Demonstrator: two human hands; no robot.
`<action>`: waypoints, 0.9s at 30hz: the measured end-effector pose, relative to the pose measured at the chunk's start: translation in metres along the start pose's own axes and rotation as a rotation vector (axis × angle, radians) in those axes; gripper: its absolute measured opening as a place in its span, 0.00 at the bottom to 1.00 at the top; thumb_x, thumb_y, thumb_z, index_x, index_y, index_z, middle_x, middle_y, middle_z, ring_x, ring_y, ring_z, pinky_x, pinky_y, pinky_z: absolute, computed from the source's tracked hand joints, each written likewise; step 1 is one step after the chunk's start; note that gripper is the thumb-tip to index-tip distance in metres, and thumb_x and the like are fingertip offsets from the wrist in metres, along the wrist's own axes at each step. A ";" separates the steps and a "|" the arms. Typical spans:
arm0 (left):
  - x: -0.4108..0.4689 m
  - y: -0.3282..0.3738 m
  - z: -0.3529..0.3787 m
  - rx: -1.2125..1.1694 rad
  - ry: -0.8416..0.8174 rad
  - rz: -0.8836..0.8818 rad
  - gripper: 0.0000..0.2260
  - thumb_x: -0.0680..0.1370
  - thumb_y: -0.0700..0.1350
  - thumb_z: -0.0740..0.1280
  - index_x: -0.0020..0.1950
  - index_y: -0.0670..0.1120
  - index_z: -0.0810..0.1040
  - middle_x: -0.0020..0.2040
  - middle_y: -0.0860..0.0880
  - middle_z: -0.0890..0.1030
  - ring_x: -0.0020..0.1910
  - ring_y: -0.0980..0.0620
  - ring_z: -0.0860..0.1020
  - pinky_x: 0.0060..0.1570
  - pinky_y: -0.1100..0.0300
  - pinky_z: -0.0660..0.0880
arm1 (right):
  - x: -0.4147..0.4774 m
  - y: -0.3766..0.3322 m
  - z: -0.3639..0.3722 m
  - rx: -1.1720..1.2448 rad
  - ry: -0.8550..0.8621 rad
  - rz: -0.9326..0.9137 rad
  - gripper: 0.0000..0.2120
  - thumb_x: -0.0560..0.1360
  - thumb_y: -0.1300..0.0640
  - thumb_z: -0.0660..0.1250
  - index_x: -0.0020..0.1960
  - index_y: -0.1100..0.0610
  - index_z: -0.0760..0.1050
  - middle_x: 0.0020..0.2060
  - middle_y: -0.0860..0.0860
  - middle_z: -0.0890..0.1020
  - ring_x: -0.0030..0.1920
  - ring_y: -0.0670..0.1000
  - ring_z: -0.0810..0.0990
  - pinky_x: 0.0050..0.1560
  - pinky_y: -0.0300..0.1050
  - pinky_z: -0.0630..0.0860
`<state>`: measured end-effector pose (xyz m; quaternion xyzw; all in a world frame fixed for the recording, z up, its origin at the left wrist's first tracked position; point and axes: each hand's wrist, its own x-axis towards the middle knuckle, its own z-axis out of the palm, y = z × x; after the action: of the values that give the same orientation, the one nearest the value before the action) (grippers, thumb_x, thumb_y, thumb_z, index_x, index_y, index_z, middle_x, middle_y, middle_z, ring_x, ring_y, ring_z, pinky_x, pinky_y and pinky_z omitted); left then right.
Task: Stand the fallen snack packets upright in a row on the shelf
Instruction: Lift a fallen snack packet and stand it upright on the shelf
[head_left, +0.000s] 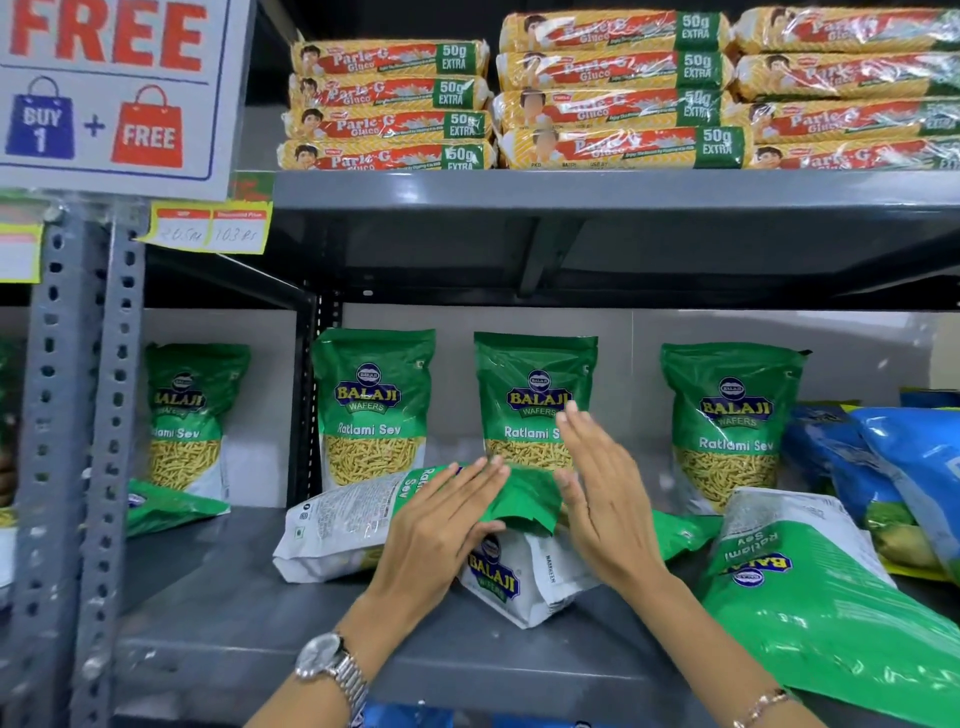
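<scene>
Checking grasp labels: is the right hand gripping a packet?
No: the right hand is open and flat beside the green packet, which the left hand holds.

Single head-worn wide-angle view, facing forward and slightly downward into the grey shelf (218, 613) from close range. Both forearms enter from the bottom edge. The upper shelf (571, 189) crosses the frame overhead.
</scene>
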<state>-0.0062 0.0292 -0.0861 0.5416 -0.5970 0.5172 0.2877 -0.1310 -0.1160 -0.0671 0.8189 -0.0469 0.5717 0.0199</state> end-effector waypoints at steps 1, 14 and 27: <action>0.000 -0.001 0.001 0.002 0.006 0.004 0.19 0.80 0.50 0.54 0.65 0.41 0.71 0.65 0.47 0.74 0.66 0.53 0.71 0.67 0.57 0.65 | 0.000 -0.008 0.000 0.084 -0.010 -0.021 0.29 0.79 0.40 0.40 0.73 0.52 0.59 0.73 0.47 0.63 0.73 0.45 0.61 0.70 0.44 0.58; 0.002 -0.034 -0.015 -0.143 0.345 -0.217 0.19 0.81 0.50 0.51 0.64 0.40 0.70 0.61 0.45 0.76 0.55 0.52 0.79 0.63 0.57 0.70 | 0.026 -0.060 0.001 0.192 -0.171 -0.201 0.20 0.74 0.47 0.62 0.64 0.53 0.73 0.61 0.46 0.80 0.59 0.46 0.77 0.60 0.44 0.71; 0.044 -0.136 -0.055 -0.409 0.668 -0.821 0.20 0.80 0.48 0.56 0.28 0.48 0.58 0.26 0.51 0.56 0.23 0.60 0.56 0.23 0.64 0.53 | 0.186 -0.122 0.037 0.170 -0.238 -0.129 0.12 0.72 0.49 0.68 0.55 0.48 0.79 0.55 0.49 0.83 0.58 0.55 0.78 0.52 0.49 0.74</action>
<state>0.0999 0.0810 0.0119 0.4695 -0.3023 0.3800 0.7374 -0.0208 -0.0074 0.0969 0.8809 0.0526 0.4700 -0.0185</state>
